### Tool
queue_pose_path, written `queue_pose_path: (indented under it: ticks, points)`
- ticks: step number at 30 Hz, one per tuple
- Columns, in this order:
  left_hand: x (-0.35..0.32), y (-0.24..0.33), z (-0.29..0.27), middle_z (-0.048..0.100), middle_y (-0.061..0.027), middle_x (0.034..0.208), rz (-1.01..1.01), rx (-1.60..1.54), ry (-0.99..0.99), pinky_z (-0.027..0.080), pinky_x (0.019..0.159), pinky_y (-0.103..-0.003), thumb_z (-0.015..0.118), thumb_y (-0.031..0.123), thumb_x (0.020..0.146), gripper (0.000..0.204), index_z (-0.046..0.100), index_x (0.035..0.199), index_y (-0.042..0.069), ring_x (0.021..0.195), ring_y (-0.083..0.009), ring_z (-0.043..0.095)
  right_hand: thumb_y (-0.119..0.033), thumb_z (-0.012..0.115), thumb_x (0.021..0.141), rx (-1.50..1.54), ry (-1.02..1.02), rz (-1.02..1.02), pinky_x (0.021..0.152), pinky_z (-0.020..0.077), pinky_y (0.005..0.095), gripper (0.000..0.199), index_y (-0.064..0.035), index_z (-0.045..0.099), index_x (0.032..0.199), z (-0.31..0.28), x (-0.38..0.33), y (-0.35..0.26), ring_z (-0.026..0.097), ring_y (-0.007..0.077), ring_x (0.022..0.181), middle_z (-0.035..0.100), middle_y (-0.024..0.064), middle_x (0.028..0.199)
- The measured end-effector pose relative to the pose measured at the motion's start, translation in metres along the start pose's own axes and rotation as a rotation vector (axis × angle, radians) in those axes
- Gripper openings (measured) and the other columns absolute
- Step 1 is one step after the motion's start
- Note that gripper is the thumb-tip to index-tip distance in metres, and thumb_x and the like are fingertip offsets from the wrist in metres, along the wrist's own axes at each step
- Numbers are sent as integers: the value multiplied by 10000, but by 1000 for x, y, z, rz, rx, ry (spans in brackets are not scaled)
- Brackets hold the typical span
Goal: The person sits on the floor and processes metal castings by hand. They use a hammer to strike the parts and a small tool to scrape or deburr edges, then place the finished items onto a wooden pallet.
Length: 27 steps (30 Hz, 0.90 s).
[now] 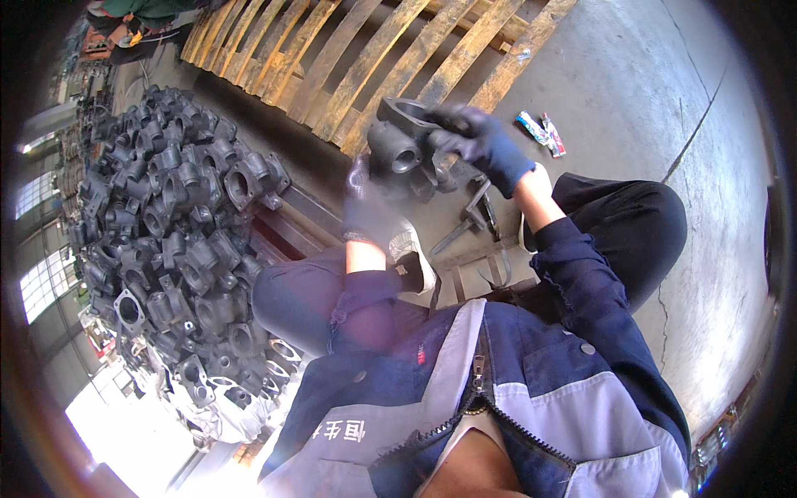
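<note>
A dark grey metal casting (388, 143) with a flanged opening on top and a round bore facing me is held up in front of me. My right hand (481, 145), in a dark glove, grips its right side with bent fingers. My left hand (360, 199), also gloved and partly blurred, rests along the casting's left side with its fingers pointing up; its thumb is hidden. Below the casting, between my feet, a hammer-like metal tool (471, 217) lies beside another dark bar. The casting's lower part is smeared.
A large heap of similar castings (174, 216) rises at my left, beside reddish-brown metal beams (286, 224). A slatted wooden pallet (365, 62) lies ahead. Small colourful packets (541, 133) lie on the concrete floor (623, 91) to the right. My bent knees flank the work spot.
</note>
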<state>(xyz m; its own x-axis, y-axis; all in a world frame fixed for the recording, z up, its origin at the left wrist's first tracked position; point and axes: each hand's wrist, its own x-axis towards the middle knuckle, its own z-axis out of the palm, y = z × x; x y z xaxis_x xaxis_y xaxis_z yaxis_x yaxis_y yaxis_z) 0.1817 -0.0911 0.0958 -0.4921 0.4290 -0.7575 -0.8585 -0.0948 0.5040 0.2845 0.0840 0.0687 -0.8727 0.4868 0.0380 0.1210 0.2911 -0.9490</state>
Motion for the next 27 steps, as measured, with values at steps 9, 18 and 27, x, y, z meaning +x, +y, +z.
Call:
queue_pose_path:
  ticks: [9, 18, 27]
  points:
    - [-13, 8, 39, 619, -129, 1104, 195, 127, 9, 453, 932, -427, 551, 397, 916, 417, 580, 1132, 42, 1020, -252, 582, -281, 804, 755, 368, 50, 731, 675, 495, 283, 403, -12, 648, 1011, 10, -13, 31, 588, 115, 749, 641, 56, 781]
    - [93, -38, -47, 647, -99, 1044, 458, 508, 49, 516, 822, -378, 574, 168, 905, 284, 607, 1116, -19, 912, -230, 631, -284, 521, 951, 685, 318, 810, 562, 507, 319, 318, -39, 626, 1124, 24, -62, 90, 622, 164, 685, 680, 107, 883]
    - [93, -5, -27, 653, -102, 947, 488, 599, 141, 492, 745, -334, 590, 278, 929, 365, 609, 1050, -66, 810, -183, 597, -457, 408, 938, -299, 235, 1142, 916, 451, 476, 541, 14, 608, 1113, 47, -123, 155, 585, 445, 1063, 608, 316, 1093]
